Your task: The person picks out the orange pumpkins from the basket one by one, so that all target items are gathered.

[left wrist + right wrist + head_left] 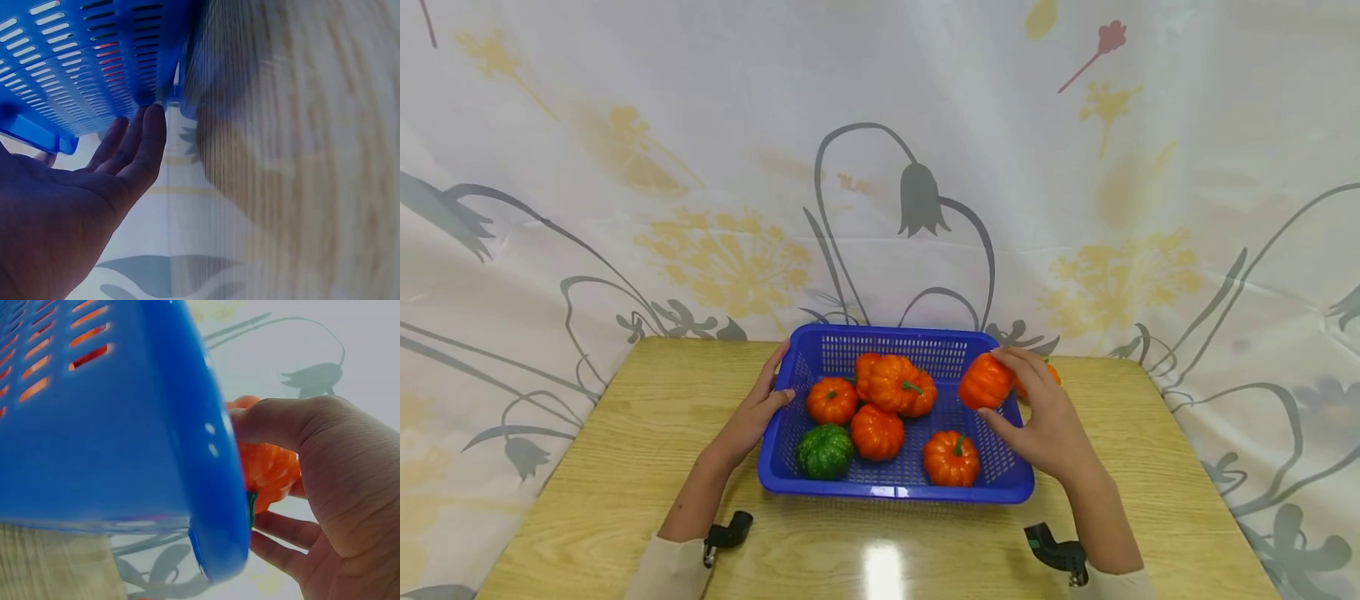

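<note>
Held pumpkin: one orange pumpkin (985, 382), over the right end of the blue basket (835, 489), inside its right rim; whether it touches the basket cannot be told
Right hand: the right hand (1047, 421) grips the held pumpkin, thumb on the near side and fingers over the top and far side
Left hand: the left hand (748, 419) holds the basket's left rim, thumb laid over it and fingers against the outer wall, well apart from the held pumpkin
Basket contents: a cluster of orange pumpkins (892, 384) at left and middle, a green pumpkin (825, 452) in the near left corner, a lone orange pumpkin (951, 460) near the front right
Obstruction: the right hand mostly hides a further pumpkin (1053, 374) beyond the right rim; in the right wrist view the rim partly covers the orange fruit
Setting: wood-grain surface (647, 417), flower-printed curtain (737, 108) behind, black wrist devices (728, 530) near both cuffs
Markings: pale patches (892, 492) on the front rim, label or glare undetermined
</note>
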Demonstrator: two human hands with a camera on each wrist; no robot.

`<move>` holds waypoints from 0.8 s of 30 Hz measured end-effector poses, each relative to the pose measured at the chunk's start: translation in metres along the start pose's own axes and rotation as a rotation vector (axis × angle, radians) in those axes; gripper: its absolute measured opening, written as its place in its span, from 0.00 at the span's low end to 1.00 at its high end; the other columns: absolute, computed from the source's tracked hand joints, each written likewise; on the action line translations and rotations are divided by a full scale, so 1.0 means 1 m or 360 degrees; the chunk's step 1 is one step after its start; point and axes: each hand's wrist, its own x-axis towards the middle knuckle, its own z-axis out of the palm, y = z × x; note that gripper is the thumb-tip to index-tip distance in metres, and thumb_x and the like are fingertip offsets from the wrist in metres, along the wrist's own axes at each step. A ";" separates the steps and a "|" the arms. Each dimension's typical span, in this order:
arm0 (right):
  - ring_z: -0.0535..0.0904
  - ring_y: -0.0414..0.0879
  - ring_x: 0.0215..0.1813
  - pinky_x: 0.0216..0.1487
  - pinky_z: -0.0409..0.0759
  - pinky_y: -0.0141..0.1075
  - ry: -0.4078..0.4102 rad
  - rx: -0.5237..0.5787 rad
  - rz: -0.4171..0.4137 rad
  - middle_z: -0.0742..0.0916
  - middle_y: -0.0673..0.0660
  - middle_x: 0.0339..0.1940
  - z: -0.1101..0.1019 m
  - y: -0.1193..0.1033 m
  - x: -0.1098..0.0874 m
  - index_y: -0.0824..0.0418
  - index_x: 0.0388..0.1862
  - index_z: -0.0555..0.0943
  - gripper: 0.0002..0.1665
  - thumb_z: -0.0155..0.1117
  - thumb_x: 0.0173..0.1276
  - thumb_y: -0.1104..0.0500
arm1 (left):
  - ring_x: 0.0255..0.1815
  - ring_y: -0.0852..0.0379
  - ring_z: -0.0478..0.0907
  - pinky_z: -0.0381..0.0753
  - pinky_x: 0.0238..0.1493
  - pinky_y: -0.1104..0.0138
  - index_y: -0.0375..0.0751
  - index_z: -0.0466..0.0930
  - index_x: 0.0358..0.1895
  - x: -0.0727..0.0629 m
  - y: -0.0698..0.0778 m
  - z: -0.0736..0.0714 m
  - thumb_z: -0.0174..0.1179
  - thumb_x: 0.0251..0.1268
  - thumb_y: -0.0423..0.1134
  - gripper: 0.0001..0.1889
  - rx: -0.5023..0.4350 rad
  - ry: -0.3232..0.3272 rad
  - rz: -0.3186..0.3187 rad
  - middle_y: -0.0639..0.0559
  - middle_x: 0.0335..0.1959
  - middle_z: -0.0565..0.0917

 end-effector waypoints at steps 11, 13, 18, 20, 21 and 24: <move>0.77 0.58 0.68 0.70 0.66 0.23 0.0052 -0.0024 -0.0001 0.78 0.60 0.71 -0.006 0.008 -0.003 0.63 0.71 0.76 0.47 0.84 0.51 0.68 | 0.80 0.29 0.61 0.74 0.69 0.39 0.63 0.34 0.89 0.000 0.001 0.001 0.45 0.84 0.38 0.40 -0.0005 -0.0008 -0.0004 0.32 0.85 0.53; 0.76 0.58 0.68 0.68 0.62 0.18 0.0066 -0.0008 -0.0015 0.78 0.60 0.70 -0.008 0.010 -0.003 0.62 0.71 0.77 0.46 0.84 0.50 0.69 | 0.80 0.29 0.61 0.74 0.69 0.39 0.64 0.34 0.89 0.000 0.001 0.001 0.44 0.84 0.38 0.40 -0.0006 -0.0012 -0.0007 0.32 0.85 0.52; 0.75 0.57 0.67 0.66 0.64 0.17 0.0086 0.0027 -0.0035 0.77 0.61 0.70 -0.010 0.012 -0.004 0.62 0.70 0.79 0.44 0.81 0.51 0.70 | 0.80 0.28 0.61 0.74 0.68 0.38 0.65 0.34 0.89 0.000 0.001 0.001 0.45 0.85 0.38 0.40 -0.0008 -0.0011 -0.0008 0.32 0.84 0.53; 0.74 0.57 0.66 0.65 0.65 0.17 0.0104 0.0046 -0.0055 0.77 0.62 0.70 -0.011 0.014 -0.004 0.62 0.70 0.79 0.44 0.81 0.51 0.71 | 0.79 0.28 0.61 0.74 0.68 0.38 0.64 0.34 0.89 0.000 0.001 0.001 0.44 0.84 0.38 0.40 -0.0007 -0.0010 -0.0007 0.31 0.84 0.53; 0.74 0.57 0.66 0.65 0.66 0.17 0.0115 0.0052 -0.0062 0.77 0.63 0.69 -0.011 0.015 -0.004 0.62 0.70 0.79 0.44 0.80 0.51 0.71 | 0.79 0.28 0.62 0.74 0.68 0.38 0.64 0.34 0.89 0.000 0.001 0.001 0.45 0.84 0.38 0.40 -0.0007 -0.0009 -0.0009 0.31 0.84 0.53; 0.73 0.58 0.66 0.64 0.66 0.18 0.0142 0.0065 -0.0076 0.76 0.64 0.69 -0.012 0.017 -0.004 0.62 0.70 0.79 0.43 0.79 0.51 0.71 | 0.79 0.27 0.62 0.76 0.67 0.38 0.63 0.34 0.89 0.000 0.002 0.000 0.45 0.84 0.38 0.41 -0.0006 -0.0008 -0.0013 0.31 0.83 0.54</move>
